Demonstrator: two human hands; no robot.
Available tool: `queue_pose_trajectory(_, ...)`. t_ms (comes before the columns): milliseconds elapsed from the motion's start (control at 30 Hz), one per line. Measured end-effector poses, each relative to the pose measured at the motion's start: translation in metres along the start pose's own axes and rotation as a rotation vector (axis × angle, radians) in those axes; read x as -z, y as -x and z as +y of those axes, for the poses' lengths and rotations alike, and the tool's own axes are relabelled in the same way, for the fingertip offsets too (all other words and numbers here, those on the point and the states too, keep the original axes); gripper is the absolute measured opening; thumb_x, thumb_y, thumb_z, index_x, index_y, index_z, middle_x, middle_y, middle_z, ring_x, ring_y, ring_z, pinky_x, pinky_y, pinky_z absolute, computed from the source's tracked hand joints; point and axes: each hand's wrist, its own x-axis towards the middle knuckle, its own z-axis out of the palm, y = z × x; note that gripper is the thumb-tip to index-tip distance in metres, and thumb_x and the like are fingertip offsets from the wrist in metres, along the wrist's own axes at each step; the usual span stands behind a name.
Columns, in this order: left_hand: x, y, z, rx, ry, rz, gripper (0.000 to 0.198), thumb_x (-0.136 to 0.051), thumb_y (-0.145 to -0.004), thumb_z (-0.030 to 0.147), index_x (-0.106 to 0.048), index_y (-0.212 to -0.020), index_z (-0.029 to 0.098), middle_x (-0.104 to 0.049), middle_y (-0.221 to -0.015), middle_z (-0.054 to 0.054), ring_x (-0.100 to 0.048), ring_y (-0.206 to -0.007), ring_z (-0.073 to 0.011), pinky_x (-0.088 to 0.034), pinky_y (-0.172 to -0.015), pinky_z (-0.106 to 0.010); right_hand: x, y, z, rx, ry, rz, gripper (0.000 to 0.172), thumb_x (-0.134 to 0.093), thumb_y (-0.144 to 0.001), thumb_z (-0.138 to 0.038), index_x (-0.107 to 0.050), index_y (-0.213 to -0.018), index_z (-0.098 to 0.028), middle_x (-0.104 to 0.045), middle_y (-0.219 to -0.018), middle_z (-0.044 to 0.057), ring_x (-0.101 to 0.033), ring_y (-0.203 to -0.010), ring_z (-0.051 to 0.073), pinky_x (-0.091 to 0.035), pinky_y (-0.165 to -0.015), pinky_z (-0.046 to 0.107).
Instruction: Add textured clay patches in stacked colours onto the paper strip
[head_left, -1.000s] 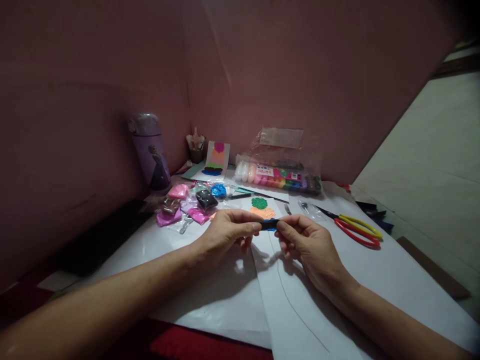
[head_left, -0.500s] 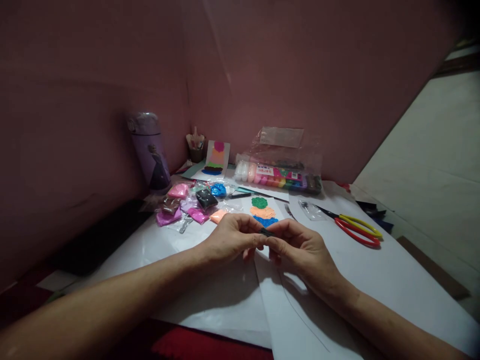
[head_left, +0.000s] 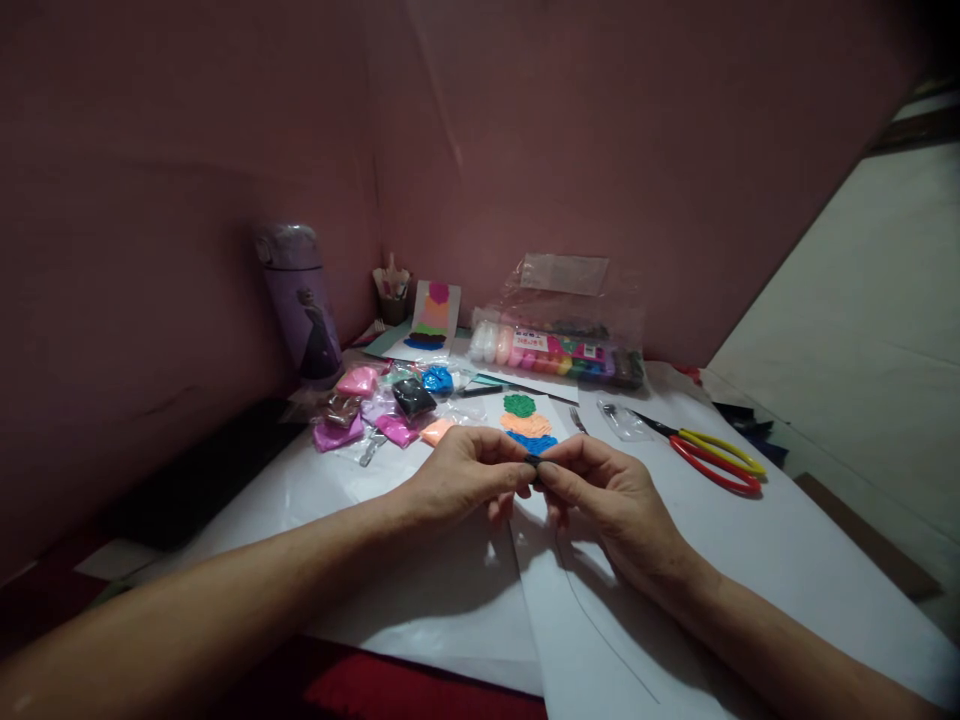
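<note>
My left hand point(head_left: 465, 478) and my right hand point(head_left: 600, 490) meet fingertip to fingertip above white paper point(head_left: 420, 590). Both pinch a small piece of black clay point(head_left: 532, 461), mostly hidden between thumbs and forefingers. Just beyond my hands lies a card point(head_left: 526, 424) with green, orange and blue clay shapes pressed on it.
Several small bags of coloured clay point(head_left: 382, 405) lie at the left. A purple bottle point(head_left: 301, 305) stands by the wall. A clay pack in a plastic bag point(head_left: 559, 345) sits at the back. Red and yellow scissors point(head_left: 709, 455) lie at the right, with a small fork point(head_left: 575, 418) near the card.
A second ago the black clay was stretched into a short strip between my hands. My hands have come together and the clay is now squeezed into a small lump.
</note>
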Motion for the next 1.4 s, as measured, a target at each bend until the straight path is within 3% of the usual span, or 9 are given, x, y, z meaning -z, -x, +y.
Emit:
queue_pose_trajectory(100,-0.002,-0.001,0.0,0.031,-0.005,0.03,0.019,-0.066,-0.07,0.028,-0.06,-0.066,0.01,-0.056,-0.047,0.001,-0.047,-0.036,-0.0063,-0.034,-0.04,-0.018,0.0,0.0,0.0,-0.008,-0.04,0.019,0.022,-0.073,-0.07,-0.036,-0.062,-0.073,-0.017,-0.059,-0.055,-0.002,-0.052,-0.044,0.01,-0.043,-0.042,0.022)
queue_pose_trajectory(233,-0.004,-0.002,-0.001,0.057,0.077,0.163,0.014,-0.063,-0.068,0.022,-0.056,-0.063,0.012,-0.055,-0.047,0.002,-0.044,-0.032,-0.0058,-0.033,-0.035,-0.018,0.004,-0.004,0.002,0.001,-0.142,0.121,0.021,-0.076,-0.068,-0.031,-0.062,-0.071,-0.016,-0.06,-0.057,-0.001,-0.049,-0.044,0.008,-0.041,-0.041,0.019)
queue_pose_trajectory(400,0.003,-0.001,-0.005,-0.026,0.176,0.201,0.018,-0.066,-0.07,0.028,-0.06,-0.069,0.011,-0.058,-0.055,0.001,-0.046,-0.036,-0.005,-0.035,-0.036,-0.017,0.012,-0.011,0.007,-0.034,-0.179,0.212,0.022,-0.076,-0.069,-0.031,-0.063,-0.075,-0.015,-0.061,-0.061,0.0,-0.049,-0.046,0.007,-0.039,-0.039,0.017)
queue_pose_trajectory(600,0.004,-0.001,-0.003,0.003,0.151,0.16,0.024,-0.069,-0.07,0.026,-0.069,-0.09,0.012,-0.06,-0.065,-0.001,-0.049,-0.044,-0.0057,-0.04,-0.042,-0.019,0.01,-0.008,0.01,-0.001,-0.112,0.113,0.027,-0.074,-0.07,-0.039,-0.065,-0.08,-0.016,-0.064,-0.062,0.0,-0.052,-0.045,0.009,-0.042,-0.04,0.02)
queue_pose_trajectory(733,0.0,-0.001,-0.001,0.011,0.133,0.154,0.025,-0.07,-0.069,0.025,-0.069,-0.09,0.011,-0.06,-0.063,0.0,-0.048,-0.041,-0.0045,-0.039,-0.041,-0.018,0.004,-0.002,0.005,0.013,-0.051,-0.003,0.027,-0.073,-0.071,-0.038,-0.064,-0.087,-0.018,-0.063,-0.059,-0.001,-0.054,-0.044,0.011,-0.045,-0.042,0.022)
queue_pose_trajectory(833,0.0,0.0,-0.002,0.023,0.102,0.086,0.024,-0.069,-0.071,0.027,-0.067,-0.087,0.009,-0.058,-0.057,0.001,-0.047,-0.039,-0.0042,-0.037,-0.04,-0.017,0.001,0.001,0.003,0.053,-0.024,-0.051,0.022,-0.075,-0.071,-0.032,-0.065,-0.085,-0.018,-0.064,-0.063,-0.001,-0.056,-0.049,0.01,-0.047,-0.047,0.022)
queue_pose_trajectory(1033,-0.001,0.001,0.0,0.088,0.078,0.038,0.03,-0.07,-0.069,0.032,-0.06,-0.086,0.01,-0.059,-0.053,0.0,-0.05,-0.037,-0.0079,-0.039,-0.038,-0.018,-0.002,0.002,0.001,0.041,-0.041,-0.013,0.02,-0.077,-0.069,-0.029,-0.066,-0.082,-0.019,-0.064,-0.064,-0.002,-0.057,-0.056,0.011,-0.047,-0.049,0.02)
queue_pose_trajectory(1167,-0.002,0.0,0.0,0.055,0.015,0.005,0.022,-0.067,-0.07,0.029,-0.06,-0.074,0.009,-0.057,-0.051,0.0,-0.05,-0.038,-0.0072,-0.038,-0.04,-0.018,-0.001,0.001,0.0,0.059,0.021,0.014,0.018,-0.076,-0.069,-0.03,-0.065,-0.077,-0.018,-0.062,-0.06,-0.002,-0.055,-0.053,0.01,-0.045,-0.048,0.02)
queue_pose_trajectory(1400,-0.004,0.0,-0.005,0.04,-0.023,0.079,0.013,-0.064,-0.07,0.021,-0.055,-0.072,0.012,-0.053,-0.051,0.004,-0.048,-0.037,-0.0061,-0.038,-0.037,-0.017,0.001,0.0,0.002,0.079,0.077,-0.033,0.015,-0.068,-0.077,-0.032,-0.063,-0.079,-0.017,-0.06,-0.056,-0.003,-0.053,-0.049,0.009,-0.043,-0.047,0.02)
